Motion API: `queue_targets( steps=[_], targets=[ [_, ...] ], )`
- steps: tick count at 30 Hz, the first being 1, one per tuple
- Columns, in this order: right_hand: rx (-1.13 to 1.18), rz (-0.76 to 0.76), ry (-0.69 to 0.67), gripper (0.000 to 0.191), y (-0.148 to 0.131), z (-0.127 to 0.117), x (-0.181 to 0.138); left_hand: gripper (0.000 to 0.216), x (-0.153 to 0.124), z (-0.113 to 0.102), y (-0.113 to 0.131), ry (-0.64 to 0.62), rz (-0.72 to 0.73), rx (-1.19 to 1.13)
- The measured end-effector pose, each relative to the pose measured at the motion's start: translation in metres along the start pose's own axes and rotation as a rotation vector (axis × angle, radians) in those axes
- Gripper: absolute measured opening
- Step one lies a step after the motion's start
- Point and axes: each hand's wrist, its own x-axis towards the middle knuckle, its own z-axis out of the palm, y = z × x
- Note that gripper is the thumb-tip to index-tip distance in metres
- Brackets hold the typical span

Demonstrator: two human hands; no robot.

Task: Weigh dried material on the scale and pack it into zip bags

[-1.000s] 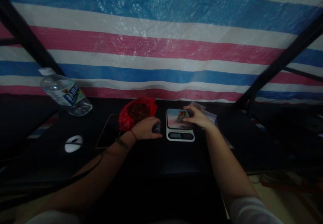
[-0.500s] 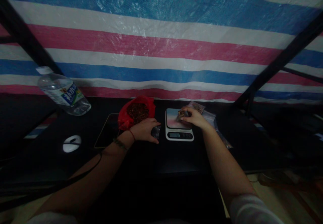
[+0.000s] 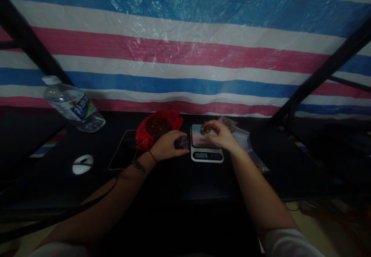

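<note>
Striped sheeting hangs behind the dark table, where I see the scale, its long axis running near to far, display at the near end. Over the scale, the right hand grips a small clear container of brown bits between thumb and fingers; I cannot tell its long axis. Left of the scale, the left hand curls widely around clear plastic; farther left, a red bag gapes upward.

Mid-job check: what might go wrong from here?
The brown bits in the right hand could spill onto the scale if tilted. That hand, so close to the weighing plate, might press it and skew the reading. The left hand, near the scale's edge, may nudge it.
</note>
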Motion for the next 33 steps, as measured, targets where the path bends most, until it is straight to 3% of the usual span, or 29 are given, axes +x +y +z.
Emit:
queue_targets(
  steps=[3,9,15,20,26,33],
  targets=[
    [-0.003,-0.043,-0.083,0.038,-0.018,0.015,-0.004,0.057,0.000,0.003,0.006,0.077,-0.003,-0.036],
    [-0.125,-0.108,-0.172,0.033,-0.039,0.028,-0.009,0.058,0.000,0.004,0.014,0.108,-0.016,-0.068],
    [-0.085,-0.100,-0.145,0.041,-0.038,0.031,-0.009,0.056,-0.001,0.003,0.013,0.148,-0.018,-0.047],
    [-0.131,-0.095,-0.152,0.028,-0.041,0.031,-0.009,0.054,-0.002,0.004,0.011,0.171,-0.019,-0.022],
    [-0.165,-0.150,-0.158,0.027,-0.047,0.030,-0.007,0.054,-0.001,0.005,0.011,0.163,-0.023,-0.023],
    [0.038,-0.084,-0.103,0.046,-0.036,0.037,-0.012,0.053,-0.001,0.005,0.014,0.146,-0.059,-0.069]
  ],
)
